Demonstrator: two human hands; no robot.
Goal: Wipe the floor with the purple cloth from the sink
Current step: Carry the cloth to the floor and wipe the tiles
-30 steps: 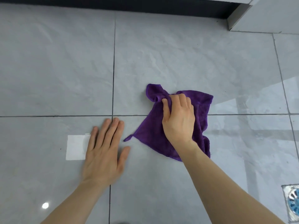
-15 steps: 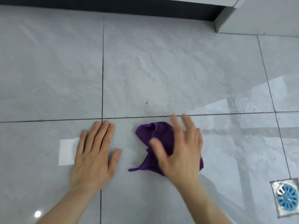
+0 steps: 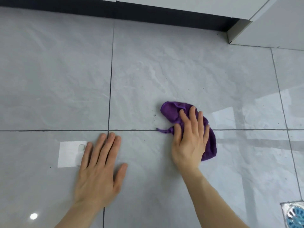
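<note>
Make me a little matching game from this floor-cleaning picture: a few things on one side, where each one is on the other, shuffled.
Things:
1. purple cloth
2. left hand
3. floor drain
4. white patch

Places:
A. bottom right corner of the view
B. flat on the bare tile, holding nothing
C. bunched under the right hand
D. just beside the left hand's little finger

Pairs: 1-C, 2-B, 3-A, 4-D

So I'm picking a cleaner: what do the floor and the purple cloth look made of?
Floor: likely glazed ceramic or porcelain tile, glossy; grout lines, marble-like veining and window reflections show. Purple cloth: soft, matte, probably microfibre; it bunches under the right hand.
</note>
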